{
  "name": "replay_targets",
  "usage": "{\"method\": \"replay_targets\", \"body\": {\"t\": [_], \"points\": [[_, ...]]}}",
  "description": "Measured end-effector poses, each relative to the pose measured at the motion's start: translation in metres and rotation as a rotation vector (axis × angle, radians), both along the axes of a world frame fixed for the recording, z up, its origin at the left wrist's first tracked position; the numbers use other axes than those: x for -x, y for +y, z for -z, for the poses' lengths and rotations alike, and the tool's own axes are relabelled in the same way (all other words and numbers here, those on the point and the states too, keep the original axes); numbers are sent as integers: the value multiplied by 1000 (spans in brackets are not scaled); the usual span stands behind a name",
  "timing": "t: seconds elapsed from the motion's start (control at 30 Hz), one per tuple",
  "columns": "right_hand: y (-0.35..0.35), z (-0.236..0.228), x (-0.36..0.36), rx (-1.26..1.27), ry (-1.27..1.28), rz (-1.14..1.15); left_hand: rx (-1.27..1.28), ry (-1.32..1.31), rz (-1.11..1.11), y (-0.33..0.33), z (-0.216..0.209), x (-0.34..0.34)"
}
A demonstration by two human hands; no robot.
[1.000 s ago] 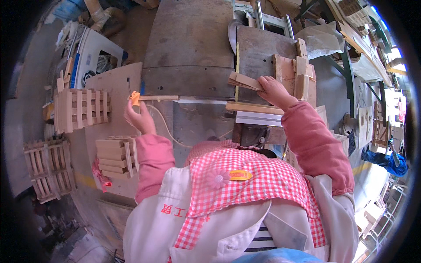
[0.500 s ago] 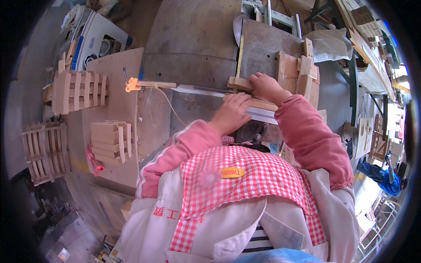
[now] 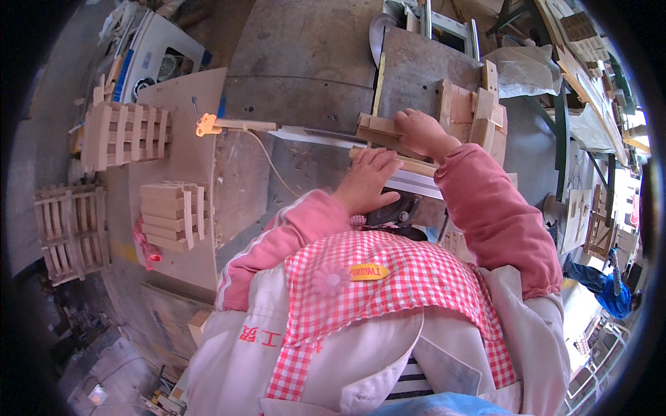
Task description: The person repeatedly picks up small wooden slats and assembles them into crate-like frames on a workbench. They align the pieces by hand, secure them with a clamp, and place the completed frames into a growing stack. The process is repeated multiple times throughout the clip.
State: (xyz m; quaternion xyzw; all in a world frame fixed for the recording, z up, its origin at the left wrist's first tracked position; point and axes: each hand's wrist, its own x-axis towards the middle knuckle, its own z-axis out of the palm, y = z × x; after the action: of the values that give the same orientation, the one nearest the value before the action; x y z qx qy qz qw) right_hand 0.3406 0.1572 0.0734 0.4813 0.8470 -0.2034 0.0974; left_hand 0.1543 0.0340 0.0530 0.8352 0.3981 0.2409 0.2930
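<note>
My right hand [image 3: 424, 133] is closed on a short wooden block [image 3: 377, 126], which lies across the lower end of a yellow measuring strip [image 3: 379, 87] on a grey metal machine table [image 3: 298, 107]. Just below, a longer wooden strip [image 3: 416, 165] runs beside a silver metal rail [image 3: 411, 184]. My left hand [image 3: 368, 182] rests on the left end of that strip, its fingers laid over the wood and its thumb stretched apart beneath them. The underside of the left palm is hidden.
A pale disc [image 3: 380, 35] stands at the table's far edge. Wooden pieces [image 3: 479, 114] sit right of my right hand. On the left are stacked wooden parts [image 3: 170, 215], more slatted stacks [image 3: 128, 135], and an orange fitting [image 3: 207, 125] with a cord. A person in blue [image 3: 614, 288] is far right.
My right hand and the wooden block have shifted slightly away from me, the block's left end most. My left thumb has spread further from its fingers.
</note>
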Motion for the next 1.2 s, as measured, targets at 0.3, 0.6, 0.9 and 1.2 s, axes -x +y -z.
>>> {"method": "replay_targets", "body": {"t": [0.3,0.6,0.9,1.2], "points": [[14,-7,6,-102,-24,25,-14,8,24,-8,0,4],[33,-1,0,-110,-8,-27,-16,-15,27,-10,2,4],[48,2,-4,-79,-18,-1,-17,-2,30,-11,2,5],[67,6,-5,-102,65,-53,-1,-8,30,-9,0,3]]}}
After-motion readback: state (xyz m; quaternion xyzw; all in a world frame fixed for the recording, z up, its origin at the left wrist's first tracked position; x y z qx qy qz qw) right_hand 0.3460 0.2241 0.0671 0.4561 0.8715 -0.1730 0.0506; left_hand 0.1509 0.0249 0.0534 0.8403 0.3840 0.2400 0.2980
